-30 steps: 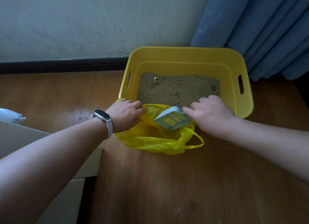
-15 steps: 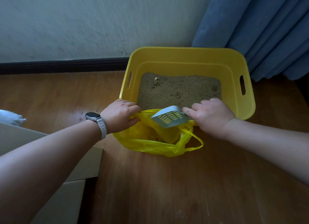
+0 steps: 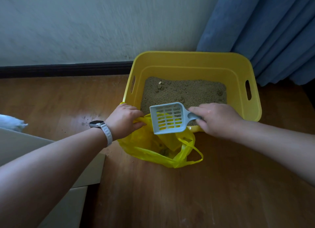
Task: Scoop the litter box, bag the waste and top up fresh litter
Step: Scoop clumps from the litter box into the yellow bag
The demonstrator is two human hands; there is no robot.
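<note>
A yellow litter box stands on the wooden floor against the wall, holding brown litter with a few clumps. In front of it lies an open yellow plastic bag with dark waste clumps inside. My left hand grips the bag's near-left handle and holds the mouth open. My right hand grips the handle of a pale blue slotted scoop. The scoop hangs empty over the bag's mouth, at the box's front edge.
A blue curtain hangs at the right behind the box. A pale cabinet or box stands at the lower left, with something white beyond it. Litter grains are scattered on the floor left of the box.
The scoop has turned from tipped-down in the bag to level and lifted above the bag's mouth. My left hand still holds the bag's handle.
</note>
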